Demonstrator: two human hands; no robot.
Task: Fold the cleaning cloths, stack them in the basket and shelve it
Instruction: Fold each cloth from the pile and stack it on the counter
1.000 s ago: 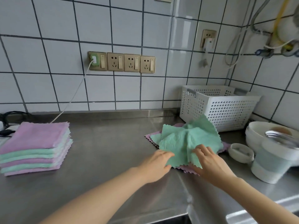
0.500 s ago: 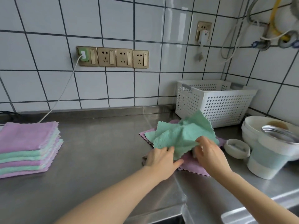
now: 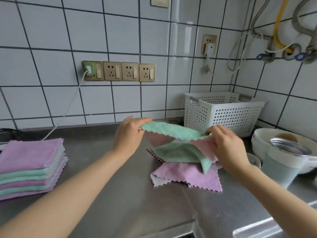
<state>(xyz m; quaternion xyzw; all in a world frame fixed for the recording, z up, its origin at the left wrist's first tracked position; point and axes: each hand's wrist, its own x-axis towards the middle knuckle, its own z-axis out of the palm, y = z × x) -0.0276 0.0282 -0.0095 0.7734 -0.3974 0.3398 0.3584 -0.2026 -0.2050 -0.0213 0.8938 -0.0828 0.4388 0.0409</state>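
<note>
A green cleaning cloth (image 3: 171,130) is stretched in the air above the steel counter. My left hand (image 3: 129,133) pinches its left corner and my right hand (image 3: 226,145) pinches its right corner. Its lower part hangs down onto a loose purple cloth (image 3: 193,176) lying crumpled on the counter. A stack of folded purple and green cloths (image 3: 30,167) sits at the left. The white perforated basket (image 3: 221,114) stands against the back wall at the right, with nothing visible inside it.
White bowls (image 3: 262,140) and a pale lidded container (image 3: 283,162) crowd the right edge of the counter. A small white dish (image 3: 253,160) sits behind my right wrist. A charger cable (image 3: 68,109) runs from the wall socket down to the counter at the left.
Both hands have lifted the green cloth off the purple one and pulled it apart by its corners; earlier it lay bunched on the counter.
</note>
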